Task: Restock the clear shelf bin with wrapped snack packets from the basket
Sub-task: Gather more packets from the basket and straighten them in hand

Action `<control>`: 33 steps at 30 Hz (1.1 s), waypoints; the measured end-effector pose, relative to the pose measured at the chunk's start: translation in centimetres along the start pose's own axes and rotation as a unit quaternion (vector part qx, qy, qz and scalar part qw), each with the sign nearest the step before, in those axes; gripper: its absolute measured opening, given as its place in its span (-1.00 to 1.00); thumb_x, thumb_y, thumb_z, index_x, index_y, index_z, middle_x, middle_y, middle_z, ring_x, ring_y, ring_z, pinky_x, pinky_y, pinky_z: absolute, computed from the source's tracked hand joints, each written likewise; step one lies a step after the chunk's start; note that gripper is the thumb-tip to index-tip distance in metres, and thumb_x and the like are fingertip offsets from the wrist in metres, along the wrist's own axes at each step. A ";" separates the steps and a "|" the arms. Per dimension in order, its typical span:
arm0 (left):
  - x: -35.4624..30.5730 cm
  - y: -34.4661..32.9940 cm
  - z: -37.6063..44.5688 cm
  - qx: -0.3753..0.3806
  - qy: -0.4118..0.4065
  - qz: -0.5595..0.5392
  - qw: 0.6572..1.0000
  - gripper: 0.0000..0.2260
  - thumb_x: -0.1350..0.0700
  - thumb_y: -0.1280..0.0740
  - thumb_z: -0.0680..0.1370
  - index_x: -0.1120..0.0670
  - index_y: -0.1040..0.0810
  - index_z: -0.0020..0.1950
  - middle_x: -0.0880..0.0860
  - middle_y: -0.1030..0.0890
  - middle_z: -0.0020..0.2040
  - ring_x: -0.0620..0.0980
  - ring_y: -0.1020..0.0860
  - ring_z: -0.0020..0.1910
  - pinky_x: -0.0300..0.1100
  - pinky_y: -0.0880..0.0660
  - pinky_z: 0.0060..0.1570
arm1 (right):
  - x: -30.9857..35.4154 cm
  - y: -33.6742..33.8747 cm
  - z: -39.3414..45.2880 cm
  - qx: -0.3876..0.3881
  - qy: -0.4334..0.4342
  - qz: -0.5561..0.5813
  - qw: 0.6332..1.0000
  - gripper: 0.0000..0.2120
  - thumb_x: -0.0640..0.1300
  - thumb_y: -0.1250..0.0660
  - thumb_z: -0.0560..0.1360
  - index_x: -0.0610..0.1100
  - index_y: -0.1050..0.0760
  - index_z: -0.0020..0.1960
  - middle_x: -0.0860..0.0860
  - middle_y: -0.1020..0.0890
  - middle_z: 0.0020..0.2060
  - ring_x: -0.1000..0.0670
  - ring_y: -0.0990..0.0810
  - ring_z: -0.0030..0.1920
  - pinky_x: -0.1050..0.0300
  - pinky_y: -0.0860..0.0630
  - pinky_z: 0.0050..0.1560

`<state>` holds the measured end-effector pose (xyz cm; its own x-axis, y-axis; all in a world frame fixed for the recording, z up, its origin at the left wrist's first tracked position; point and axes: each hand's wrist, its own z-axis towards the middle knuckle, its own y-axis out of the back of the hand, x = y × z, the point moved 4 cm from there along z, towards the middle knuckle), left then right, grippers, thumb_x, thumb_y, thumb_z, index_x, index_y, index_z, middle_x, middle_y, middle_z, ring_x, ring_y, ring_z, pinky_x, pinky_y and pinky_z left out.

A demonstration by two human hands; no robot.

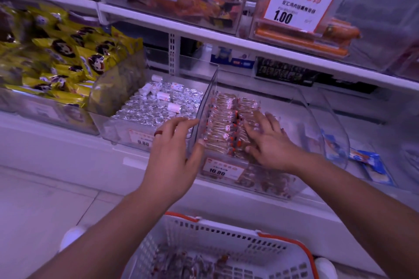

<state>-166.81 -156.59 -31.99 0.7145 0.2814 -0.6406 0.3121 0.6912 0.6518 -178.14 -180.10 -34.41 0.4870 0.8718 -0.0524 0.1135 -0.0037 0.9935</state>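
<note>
The clear bin point(260, 133) sits on the lower shelf point(68, 142), rows of snack packets point(224, 120) inside. The right hand point(269, 140) presses flat on them, fingers straight; the left hand point(174, 156) grips the bin's left wall. Foil-wrapped sweets point(154, 106) crowd the neighbouring bin. The basket point(204, 233) waits below.

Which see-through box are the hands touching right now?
The clear bin with the 10.80 price tag. The left hand holds its side wall, and the right hand lies on the brown snack packets inside.
</note>
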 end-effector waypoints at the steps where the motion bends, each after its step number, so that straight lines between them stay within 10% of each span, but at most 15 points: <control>1: 0.1 -0.1 0.0 0.003 0.002 0.004 1.000 -0.63 0.01 -0.25 0.61 0.03 -0.44 0.41 0.04 -0.43 0.35 0.10 -0.40 0.34 0.06 -0.33 0.32 | 0.0 -0.2 0.0 0.032 0.001 0.015 0.999 -0.30 0.13 -0.11 0.63 -0.01 0.17 0.61 -0.10 0.25 0.58 -0.22 0.31 0.56 -0.29 0.07 0.54; 5: 0.2 -0.3 -0.4 0.011 0.013 0.007 1.000 -0.61 0.06 -0.31 0.60 0.06 -0.42 0.43 0.06 -0.41 0.38 0.11 -0.39 0.35 0.04 -0.31 0.33 | 0.7 -0.2 0.2 0.101 -0.012 0.070 0.992 -0.26 0.11 -0.07 0.64 -0.08 0.33 0.59 -0.12 0.30 0.57 -0.21 0.39 0.54 -0.25 0.11 0.55; 10: 0.3 -0.3 -0.5 0.012 0.017 -0.002 1.000 -0.59 0.08 -0.32 0.59 0.06 -0.42 0.43 0.06 -0.41 0.38 0.10 -0.38 0.35 0.04 -0.33 0.33 | 0.7 0.9 0.4 -0.049 -0.013 0.155 0.987 -0.15 0.03 -0.38 0.46 -0.10 -0.01 0.60 -0.14 0.02 0.58 -0.17 0.12 0.58 -0.11 -0.03 0.57; 13: 0.6 -0.3 -0.4 0.012 0.025 -0.013 1.000 -0.59 0.09 -0.32 0.58 0.05 -0.41 0.43 0.05 -0.41 0.38 0.10 -0.40 0.34 0.07 -0.36 0.31 | -0.6 0.6 0.4 -0.039 -0.088 0.203 0.974 0.04 0.15 -0.47 0.37 0.05 0.14 0.61 -0.05 0.20 0.59 -0.18 0.24 0.58 -0.18 0.03 0.56; 21: 0.1 -0.7 -0.3 0.018 0.031 -0.028 0.999 -0.58 -0.01 -0.24 0.57 0.03 -0.40 0.43 0.02 -0.40 0.36 0.04 -0.40 0.29 0.02 -0.37 0.27 | 0.2 0.2 0.7 -0.009 -0.025 0.214 0.977 -0.04 0.13 -0.39 0.48 -0.05 0.15 0.62 -0.12 0.18 0.60 -0.10 0.01 0.59 0.30 0.05 0.35; 28: 0.4 -1.2 -0.4 0.015 0.026 -0.022 0.999 -0.60 0.06 -0.31 0.59 0.04 -0.40 0.42 0.02 -0.41 0.34 0.06 -0.41 0.27 0.02 -0.37 0.25 | -0.2 0.6 0.8 0.013 0.001 0.021 1.000 0.01 0.44 -0.15 0.44 -0.12 0.19 0.60 -0.06 0.33 0.57 -0.12 0.36 0.56 -0.24 0.09 0.56; 33: 0.7 -1.1 -0.4 0.015 0.024 -0.030 0.999 -0.59 0.04 -0.30 0.59 0.00 -0.38 0.44 -0.01 -0.39 0.36 0.04 -0.39 0.30 0.02 -0.38 0.26 | -1.0 -0.1 1.3 0.081 0.026 0.002 0.996 -0.02 0.50 -0.02 0.46 -0.01 0.36 0.58 -0.01 0.30 0.58 -0.03 0.37 0.56 -0.24 0.09 0.56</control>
<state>-166.88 -156.88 -33.32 0.6632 0.2730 -0.6969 0.3721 0.6876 0.6234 -177.49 -181.67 -34.55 0.4425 0.8959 -0.0395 0.2520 -0.0819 0.9643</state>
